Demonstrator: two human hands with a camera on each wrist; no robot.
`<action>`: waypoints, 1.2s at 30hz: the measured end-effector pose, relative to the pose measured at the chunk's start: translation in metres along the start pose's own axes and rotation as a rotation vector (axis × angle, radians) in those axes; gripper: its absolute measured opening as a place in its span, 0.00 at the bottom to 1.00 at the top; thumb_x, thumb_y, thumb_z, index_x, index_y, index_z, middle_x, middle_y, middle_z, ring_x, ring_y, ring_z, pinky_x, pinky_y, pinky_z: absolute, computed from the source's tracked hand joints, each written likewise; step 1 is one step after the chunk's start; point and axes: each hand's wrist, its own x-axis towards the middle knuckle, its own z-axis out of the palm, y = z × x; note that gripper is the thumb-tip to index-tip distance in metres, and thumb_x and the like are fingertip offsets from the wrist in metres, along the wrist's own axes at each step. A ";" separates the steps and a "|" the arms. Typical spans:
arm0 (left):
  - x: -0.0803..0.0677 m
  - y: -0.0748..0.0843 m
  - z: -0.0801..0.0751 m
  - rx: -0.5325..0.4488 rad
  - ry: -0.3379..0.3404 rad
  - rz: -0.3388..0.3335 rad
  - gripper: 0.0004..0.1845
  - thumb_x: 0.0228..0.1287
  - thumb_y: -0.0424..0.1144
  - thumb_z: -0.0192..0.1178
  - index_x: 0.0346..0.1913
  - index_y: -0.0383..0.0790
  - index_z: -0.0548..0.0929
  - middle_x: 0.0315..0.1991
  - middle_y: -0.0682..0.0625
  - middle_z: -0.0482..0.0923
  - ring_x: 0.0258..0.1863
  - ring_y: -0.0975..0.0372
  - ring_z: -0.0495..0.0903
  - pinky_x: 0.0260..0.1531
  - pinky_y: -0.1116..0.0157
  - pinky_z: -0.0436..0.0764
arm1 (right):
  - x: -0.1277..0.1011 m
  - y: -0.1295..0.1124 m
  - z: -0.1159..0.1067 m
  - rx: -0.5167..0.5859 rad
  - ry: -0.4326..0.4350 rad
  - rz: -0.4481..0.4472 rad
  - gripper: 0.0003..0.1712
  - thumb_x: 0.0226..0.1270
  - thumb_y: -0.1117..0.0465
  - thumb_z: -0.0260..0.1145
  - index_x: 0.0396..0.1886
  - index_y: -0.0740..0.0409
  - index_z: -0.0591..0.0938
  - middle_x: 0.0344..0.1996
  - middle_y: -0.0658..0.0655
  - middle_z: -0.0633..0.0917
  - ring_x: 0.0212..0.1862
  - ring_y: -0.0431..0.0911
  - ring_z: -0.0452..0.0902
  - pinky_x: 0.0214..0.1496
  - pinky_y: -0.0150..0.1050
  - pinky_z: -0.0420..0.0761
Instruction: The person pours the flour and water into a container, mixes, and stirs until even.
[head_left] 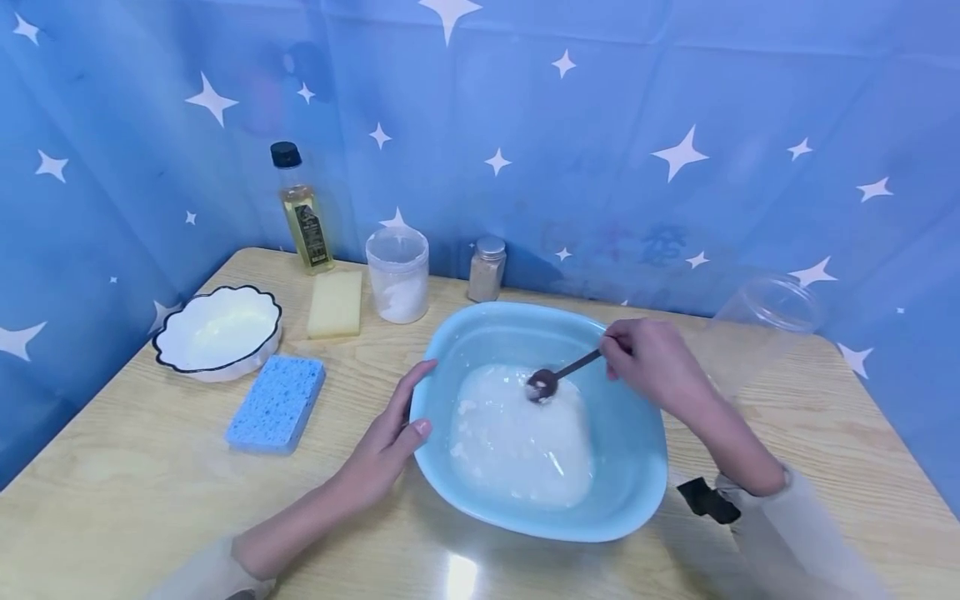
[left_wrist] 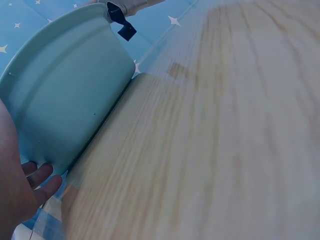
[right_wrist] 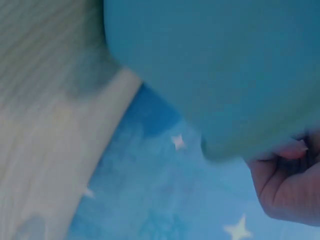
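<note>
A light blue basin (head_left: 630, 500) stands on the table with a white, wet-looking mass (head_left: 517, 442) spread over its bottom. My left hand (head_left: 386, 446) holds the basin's left side, thumb on the rim. The left wrist view shows fingers (left_wrist: 42, 175) of that hand against the outer wall. Over the basin's right rim, my right hand (head_left: 660, 362) pinches the handle of a small dark brown spoon (head_left: 543, 383). The spoon's round bowl is down at the white mass, with some white in it. The right wrist view catches this hand (right_wrist: 290, 185) beyond the basin's wall.
Left of the basin are a blue sponge (head_left: 277, 404), a white scalloped dish (head_left: 219, 329) and a pale yellow sponge (head_left: 335, 304). Along the back stand an oil bottle (head_left: 306, 221), a tub of white powder (head_left: 400, 279) and a shaker jar (head_left: 487, 271). A clear container (head_left: 765, 321) is at right.
</note>
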 end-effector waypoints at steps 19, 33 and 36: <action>0.000 -0.001 0.000 -0.006 0.002 0.004 0.31 0.72 0.35 0.42 0.72 0.59 0.48 0.71 0.48 0.49 0.64 0.52 0.62 0.54 0.61 0.72 | -0.001 -0.009 0.010 0.096 -0.097 -0.010 0.12 0.70 0.63 0.54 0.30 0.58 0.82 0.14 0.48 0.77 0.11 0.41 0.57 0.14 0.34 0.60; 0.001 0.002 0.000 -0.027 -0.007 0.008 0.31 0.72 0.34 0.42 0.72 0.59 0.48 0.71 0.47 0.49 0.62 0.50 0.65 0.50 0.62 0.76 | -0.008 -0.011 0.008 0.150 -0.107 -0.079 0.10 0.70 0.63 0.55 0.32 0.58 0.82 0.14 0.45 0.77 0.11 0.38 0.57 0.14 0.32 0.60; 0.001 0.002 0.000 -0.027 -0.008 0.008 0.31 0.72 0.34 0.42 0.72 0.59 0.48 0.71 0.47 0.48 0.63 0.50 0.63 0.51 0.62 0.75 | -0.009 -0.007 0.007 0.098 -0.100 -0.062 0.11 0.69 0.63 0.55 0.29 0.57 0.82 0.13 0.46 0.76 0.11 0.39 0.58 0.15 0.33 0.62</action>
